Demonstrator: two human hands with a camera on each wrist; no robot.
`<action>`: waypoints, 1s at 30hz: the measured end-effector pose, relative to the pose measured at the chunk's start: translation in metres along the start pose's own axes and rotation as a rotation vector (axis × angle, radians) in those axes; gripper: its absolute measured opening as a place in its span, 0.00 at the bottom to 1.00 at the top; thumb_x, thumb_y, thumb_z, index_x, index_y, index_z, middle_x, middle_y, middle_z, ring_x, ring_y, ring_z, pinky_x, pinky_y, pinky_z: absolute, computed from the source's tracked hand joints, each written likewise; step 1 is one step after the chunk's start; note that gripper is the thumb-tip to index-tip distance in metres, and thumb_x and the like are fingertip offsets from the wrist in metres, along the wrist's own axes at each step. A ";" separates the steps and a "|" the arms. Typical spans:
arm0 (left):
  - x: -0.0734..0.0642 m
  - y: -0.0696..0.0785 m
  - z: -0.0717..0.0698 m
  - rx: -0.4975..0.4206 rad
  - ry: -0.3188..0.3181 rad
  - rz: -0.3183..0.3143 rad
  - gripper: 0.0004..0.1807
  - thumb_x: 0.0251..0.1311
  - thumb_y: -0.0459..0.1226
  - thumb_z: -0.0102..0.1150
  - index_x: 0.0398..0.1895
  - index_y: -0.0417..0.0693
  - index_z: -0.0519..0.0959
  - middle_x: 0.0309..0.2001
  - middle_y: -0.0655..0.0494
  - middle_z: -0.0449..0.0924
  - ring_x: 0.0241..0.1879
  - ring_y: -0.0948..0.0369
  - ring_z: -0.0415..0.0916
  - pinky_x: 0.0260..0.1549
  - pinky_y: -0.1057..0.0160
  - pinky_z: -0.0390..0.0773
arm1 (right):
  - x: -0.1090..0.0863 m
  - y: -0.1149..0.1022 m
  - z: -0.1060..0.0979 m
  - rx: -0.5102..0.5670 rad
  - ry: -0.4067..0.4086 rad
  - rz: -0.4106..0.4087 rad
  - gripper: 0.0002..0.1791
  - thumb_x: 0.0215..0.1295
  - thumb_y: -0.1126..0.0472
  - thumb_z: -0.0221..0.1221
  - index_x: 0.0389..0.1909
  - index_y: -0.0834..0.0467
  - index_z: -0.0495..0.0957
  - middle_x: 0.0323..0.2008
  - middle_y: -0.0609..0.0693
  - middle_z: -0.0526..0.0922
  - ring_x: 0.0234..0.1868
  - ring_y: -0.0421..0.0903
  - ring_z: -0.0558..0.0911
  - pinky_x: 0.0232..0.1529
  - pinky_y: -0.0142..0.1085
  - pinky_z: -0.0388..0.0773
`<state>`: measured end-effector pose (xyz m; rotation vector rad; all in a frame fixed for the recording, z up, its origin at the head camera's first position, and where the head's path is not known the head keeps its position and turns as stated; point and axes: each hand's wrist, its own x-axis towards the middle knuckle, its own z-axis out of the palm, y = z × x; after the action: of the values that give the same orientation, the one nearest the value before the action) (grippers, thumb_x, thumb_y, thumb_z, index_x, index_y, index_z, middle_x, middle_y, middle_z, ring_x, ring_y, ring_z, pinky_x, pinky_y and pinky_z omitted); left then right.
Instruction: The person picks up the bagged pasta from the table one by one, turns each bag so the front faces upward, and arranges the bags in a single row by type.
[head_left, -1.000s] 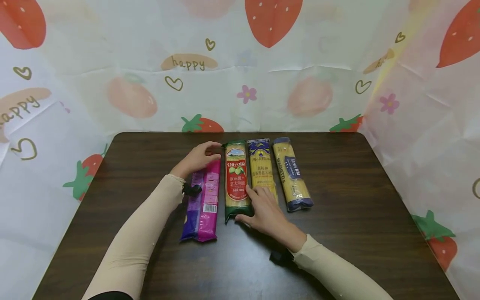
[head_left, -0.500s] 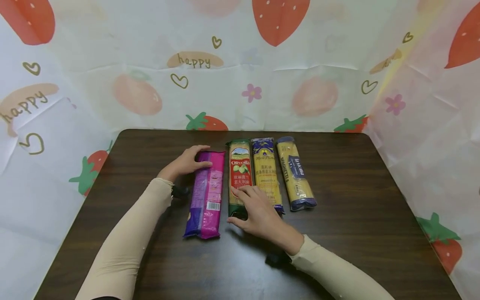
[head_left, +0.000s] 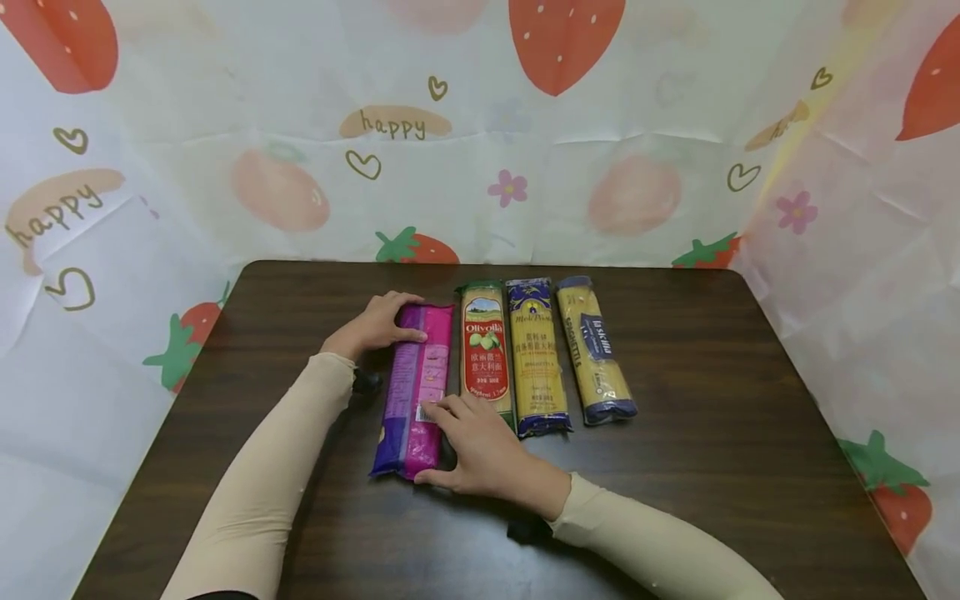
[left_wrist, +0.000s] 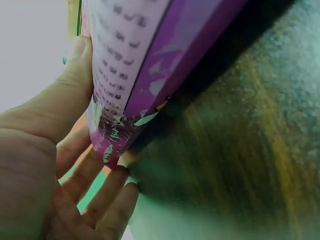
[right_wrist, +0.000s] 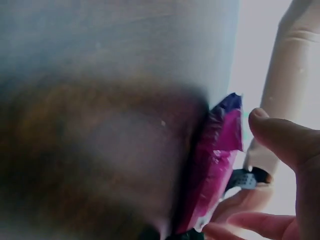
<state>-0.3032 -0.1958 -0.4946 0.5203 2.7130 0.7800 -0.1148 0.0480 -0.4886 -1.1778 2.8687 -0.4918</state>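
A pink and purple packet (head_left: 416, 375) lies leftmost in a row of spaghetti packets, slightly slanted. At its far end is my left hand (head_left: 372, 323), thumb over the face and fingers round the end edge; the left wrist view shows the thumb (left_wrist: 75, 85) along the printed side. My right hand (head_left: 483, 450) reaches across from the right, its fingertips over the barcode and its thumb at the near end. A gap shows between that thumb (right_wrist: 280, 135) and the packet (right_wrist: 215, 160) in the right wrist view. Part of the red-labelled spaghetti packet (head_left: 486, 350) is hidden behind the right hand.
To the right lie a yellow and blue spaghetti packet (head_left: 537, 358) and a tilted spaghetti packet (head_left: 595, 350) with a dark blue label. All rest on a dark wooden table (head_left: 697, 417). A strawberry-print cloth (head_left: 585, 125) hangs behind and at both sides.
My right hand has moved left, from the red-labelled spaghetti packet to the near end of the pink and purple packet. My left hand has drawn back to that packet's far end.
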 end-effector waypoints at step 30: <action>-0.003 0.005 0.004 -0.010 0.012 -0.056 0.37 0.71 0.49 0.71 0.75 0.40 0.72 0.74 0.37 0.66 0.69 0.39 0.68 0.74 0.36 0.67 | 0.012 -0.026 0.014 -0.383 -0.084 0.120 0.60 0.57 0.15 0.60 0.80 0.53 0.69 0.56 0.56 0.83 0.56 0.53 0.78 0.62 0.47 0.73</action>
<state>-0.2972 -0.1912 -0.4946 0.4364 2.7207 0.7838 -0.1042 0.0188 -0.4928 -1.0190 3.0184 0.1149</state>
